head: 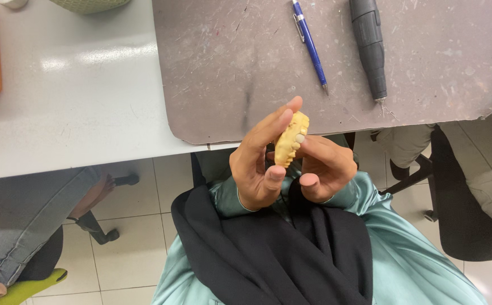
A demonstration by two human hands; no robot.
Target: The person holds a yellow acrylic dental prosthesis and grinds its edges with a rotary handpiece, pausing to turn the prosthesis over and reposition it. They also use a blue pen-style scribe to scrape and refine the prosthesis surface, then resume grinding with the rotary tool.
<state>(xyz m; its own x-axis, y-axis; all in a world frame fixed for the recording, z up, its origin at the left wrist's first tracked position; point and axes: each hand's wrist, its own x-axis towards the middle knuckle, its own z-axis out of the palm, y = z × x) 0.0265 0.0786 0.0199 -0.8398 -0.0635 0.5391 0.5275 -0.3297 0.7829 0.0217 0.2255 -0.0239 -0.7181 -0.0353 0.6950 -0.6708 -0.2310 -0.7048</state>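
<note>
Pinching a yellow dental cast between your left hand and right hand, you hold it edge-on for inspection, off the grey mat's near edge.

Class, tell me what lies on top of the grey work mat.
On the grey mat lie a blue pen and a dark handpiece tool, apart from each other. The table beneath the mat is covered.

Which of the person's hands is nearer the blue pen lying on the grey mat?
Left. The left hand reaches its fingertips up towards the blue pen; the right hand sits lower, farther off.
</note>
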